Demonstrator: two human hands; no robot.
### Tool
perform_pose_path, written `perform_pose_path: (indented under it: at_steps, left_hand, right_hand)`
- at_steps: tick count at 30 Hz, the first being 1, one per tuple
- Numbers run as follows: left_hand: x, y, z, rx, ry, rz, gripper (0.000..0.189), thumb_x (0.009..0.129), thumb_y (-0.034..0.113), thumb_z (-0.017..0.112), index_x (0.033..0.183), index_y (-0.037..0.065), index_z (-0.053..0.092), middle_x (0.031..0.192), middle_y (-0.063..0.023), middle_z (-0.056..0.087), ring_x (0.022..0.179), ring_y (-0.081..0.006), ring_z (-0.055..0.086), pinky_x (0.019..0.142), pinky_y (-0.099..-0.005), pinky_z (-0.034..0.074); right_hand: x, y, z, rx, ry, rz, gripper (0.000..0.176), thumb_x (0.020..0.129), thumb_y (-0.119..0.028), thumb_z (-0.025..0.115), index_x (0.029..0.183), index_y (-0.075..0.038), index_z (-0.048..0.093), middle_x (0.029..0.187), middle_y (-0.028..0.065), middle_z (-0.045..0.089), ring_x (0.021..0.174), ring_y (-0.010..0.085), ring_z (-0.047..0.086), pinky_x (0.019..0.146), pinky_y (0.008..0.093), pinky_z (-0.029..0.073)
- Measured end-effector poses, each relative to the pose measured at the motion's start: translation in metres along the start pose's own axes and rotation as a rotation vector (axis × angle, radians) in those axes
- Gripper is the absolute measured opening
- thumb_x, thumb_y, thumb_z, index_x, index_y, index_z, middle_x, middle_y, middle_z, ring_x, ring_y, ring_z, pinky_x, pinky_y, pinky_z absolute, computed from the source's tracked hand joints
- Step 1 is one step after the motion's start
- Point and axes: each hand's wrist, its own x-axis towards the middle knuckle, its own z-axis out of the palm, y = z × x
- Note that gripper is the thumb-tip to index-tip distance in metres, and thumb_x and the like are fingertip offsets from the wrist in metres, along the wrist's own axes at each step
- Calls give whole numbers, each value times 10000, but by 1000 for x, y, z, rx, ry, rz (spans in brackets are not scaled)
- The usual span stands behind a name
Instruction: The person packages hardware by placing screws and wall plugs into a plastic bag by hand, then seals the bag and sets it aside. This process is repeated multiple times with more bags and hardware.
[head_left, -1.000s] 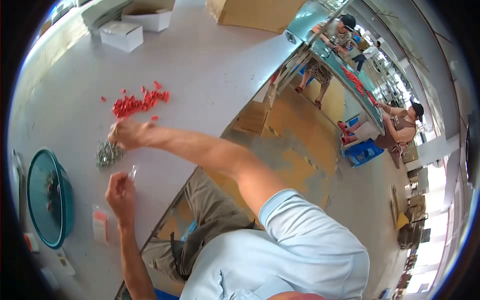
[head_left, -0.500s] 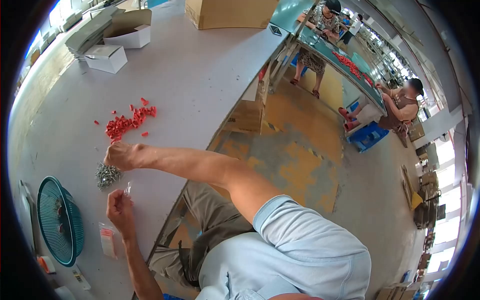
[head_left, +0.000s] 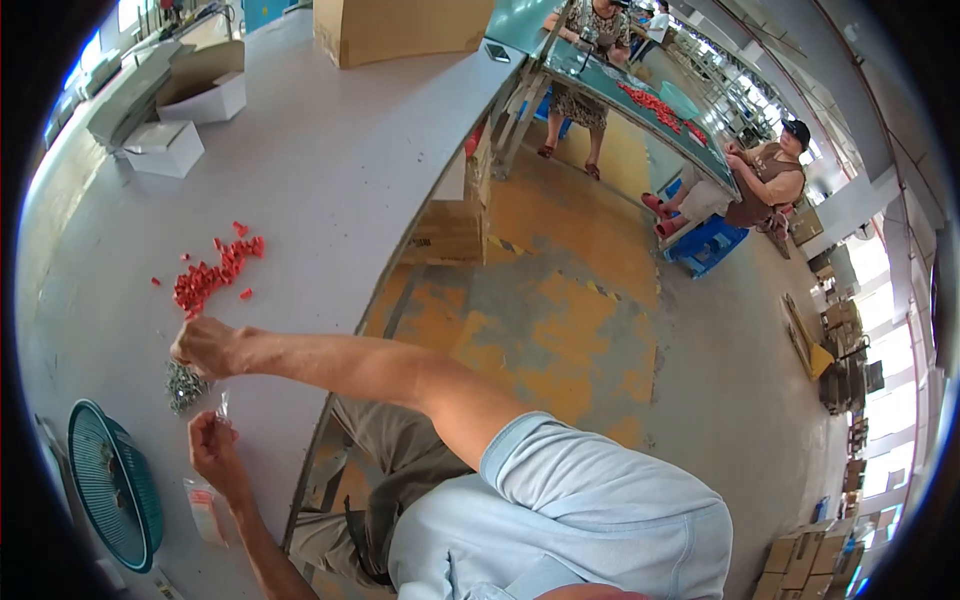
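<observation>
My right hand (head_left: 208, 348) reaches across the grey table between a pile of small red parts (head_left: 212, 280) and a heap of small metal screws (head_left: 184, 388). Its fingers are bent downward at the heap's upper edge, and anything between them is hidden. Nearer my body, my left hand (head_left: 215, 450) is closed on a small clear plastic bag (head_left: 223, 405), which sticks up from its fingertips. Just below that hand, a stack of clear bags with red print (head_left: 205, 512) lies on the table.
A green basket (head_left: 115, 485) stands at the lower left. White boxes (head_left: 165, 150) and a large cardboard box (head_left: 400, 30) are at the table's far end. Two people (head_left: 775, 180) are at a green table (head_left: 640, 105) with more red parts.
The whole view has shifted, so the table and its contents appear further left and a little lower. Both hands keep nearly the same places beside the screws and the bags.
</observation>
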Motion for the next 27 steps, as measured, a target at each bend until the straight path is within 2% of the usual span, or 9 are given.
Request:
perform_pose_path:
  at_steps: [5,6,9,10,13,15,21,23,27]
  left_hand:
    - [1,-3,0,27,5,8,118,941,-15,645,1044,37,668,833,8,638,717,-63,584,641,-220,496]
    - [1,-3,0,45,25,41,115,924,-14,658,1019,46,682,812,11,639,715,-65,587,650,-221,501]
    - [0,16,5,294,98,177,96,871,-20,668,945,30,701,800,-81,675,710,-131,629,672,-301,529]
    - [1,23,6,375,128,221,91,869,-13,679,942,34,705,793,-91,682,709,-143,643,673,-307,536]
    - [6,21,0,241,148,211,90,877,-38,692,953,10,692,814,-67,718,734,-105,698,674,-258,566]
    - [3,18,-4,199,174,188,86,876,-38,697,951,3,690,800,-66,718,722,-100,697,669,-247,564]
    - [6,25,-5,185,224,148,101,847,-16,725,935,11,685,790,-110,722,693,-153,719,651,-285,577]
    - [7,25,-7,208,232,142,71,863,-30,711,929,-15,691,747,-57,710,676,-64,671,623,-237,543]
    - [9,24,-10,230,261,127,75,860,-18,717,930,-14,691,745,-63,714,670,-72,671,624,-242,547]
  right_hand:
    - [5,20,27,97,201,-53,94,638,-17,676,686,-97,666,700,147,665,678,339,676,632,448,513]
    - [1,21,26,347,264,-40,80,606,-32,657,660,-88,641,663,165,625,605,323,630,570,447,469]
    - [-1,38,25,363,171,-24,28,684,-25,646,680,-43,624,570,60,545,541,101,451,487,351,378]
    - [-1,30,17,435,239,16,86,630,-43,617,673,-63,689,574,111,600,509,176,583,487,377,445]
    - [-4,19,-7,804,52,383,95,825,-5,680,886,-2,753,733,58,721,698,121,703,632,275,585]
    - [-4,4,-20,958,10,555,77,870,-20,726,936,15,742,838,91,743,750,153,720,689,296,626]
    - [-13,5,-25,1122,-40,686,133,911,-74,761,1022,-14,721,923,108,757,799,152,741,760,299,646]
    - [-15,5,-26,1175,-54,715,135,918,-71,753,1035,-16,714,924,111,757,794,151,743,756,291,646]
    - [-29,-7,-32,1317,-92,756,157,919,-66,750,1052,-5,692,932,126,753,787,156,741,745,309,648]
